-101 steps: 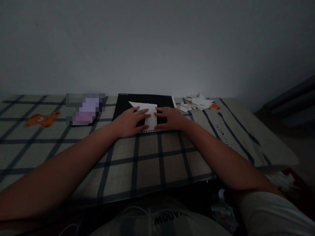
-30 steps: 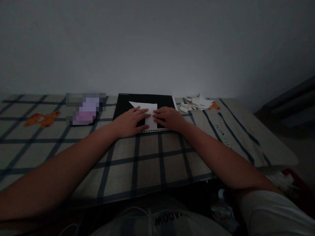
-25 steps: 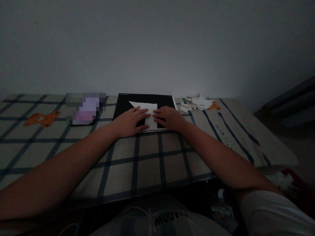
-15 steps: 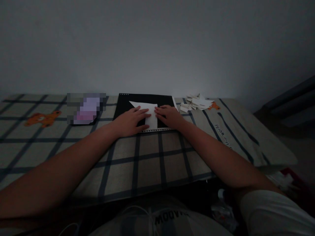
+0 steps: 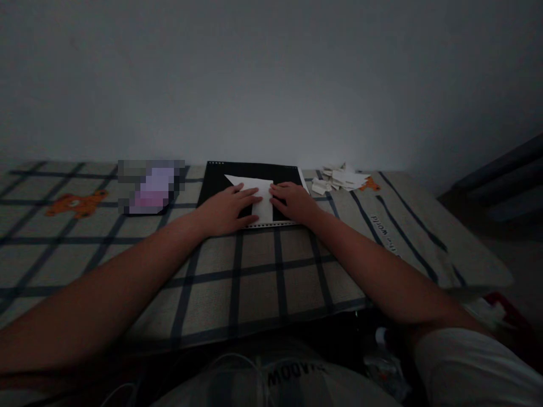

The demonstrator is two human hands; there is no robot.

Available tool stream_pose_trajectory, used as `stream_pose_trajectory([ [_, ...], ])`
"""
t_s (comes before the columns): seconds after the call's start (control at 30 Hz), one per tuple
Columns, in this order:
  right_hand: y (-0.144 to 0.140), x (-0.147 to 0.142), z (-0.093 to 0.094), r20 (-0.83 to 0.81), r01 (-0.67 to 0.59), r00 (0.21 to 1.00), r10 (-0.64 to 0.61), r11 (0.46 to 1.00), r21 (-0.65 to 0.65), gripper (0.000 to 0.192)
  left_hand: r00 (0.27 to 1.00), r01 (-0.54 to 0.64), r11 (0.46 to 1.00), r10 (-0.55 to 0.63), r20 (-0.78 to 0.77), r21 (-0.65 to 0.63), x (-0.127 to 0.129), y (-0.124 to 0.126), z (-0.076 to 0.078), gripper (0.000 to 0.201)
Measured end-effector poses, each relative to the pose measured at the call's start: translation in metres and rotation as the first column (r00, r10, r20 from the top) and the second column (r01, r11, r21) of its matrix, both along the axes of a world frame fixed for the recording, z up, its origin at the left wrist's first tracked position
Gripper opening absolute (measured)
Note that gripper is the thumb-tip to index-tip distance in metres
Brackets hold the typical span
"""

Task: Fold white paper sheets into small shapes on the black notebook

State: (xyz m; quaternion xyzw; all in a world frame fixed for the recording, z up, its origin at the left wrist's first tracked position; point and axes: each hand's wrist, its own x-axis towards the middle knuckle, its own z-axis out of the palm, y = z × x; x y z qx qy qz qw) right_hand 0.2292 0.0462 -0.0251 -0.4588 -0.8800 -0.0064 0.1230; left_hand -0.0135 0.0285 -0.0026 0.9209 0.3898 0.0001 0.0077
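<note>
A folded sheet of white paper (image 5: 263, 204) lies on a black spiral notebook (image 5: 254, 168), with a pointed corner sticking out to the upper left. Across its left part rests my left hand (image 5: 229, 210), fingers spread and thumb apart, palm down. My right hand (image 5: 292, 201) lies on the paper's right edge, its fingers stretched out and the fingertips touching it. Both hands press flat rather than gripping. The left hand hides some of the paper's left side.
A checked cloth (image 5: 254, 282) covers the table, which meets a grey wall (image 5: 271, 79). Back right is a pile of folded white paper pieces (image 5: 341, 178). A blurred-out phone-like object (image 5: 153, 189) lies at left. Below the table's right side is a plastic bottle (image 5: 384, 356).
The whole view has shifted very slightly, with things sitting a few pixels further right. Both hands keep the same pose on the paper.
</note>
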Motion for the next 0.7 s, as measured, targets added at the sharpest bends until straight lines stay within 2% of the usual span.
stream_pose_trajectory([
  [0.3, 0.006, 0.002, -0.008, -0.021, 0.045, 0.999, -0.046, 0.999, -0.028, 0.052, 1.000, -0.010, 1.000, 0.011, 0.017, -0.028, 0.000, -0.001, 0.002, 0.067],
  [0.5, 0.000, 0.003, -0.002, -0.013, -0.026, 1.000, 0.026, 1.000, -0.005, 0.046, 1.000, -0.022, 0.999, 0.022, 0.000, -0.034, 0.002, -0.003, 0.006, 0.067],
  [0.7, -0.005, 0.002, 0.006, 0.009, -0.035, 0.999, 0.035, 0.999, 0.005, 0.039, 1.000, -0.023, 0.999, 0.022, -0.016, -0.022, 0.002, -0.002, 0.005, 0.068],
])
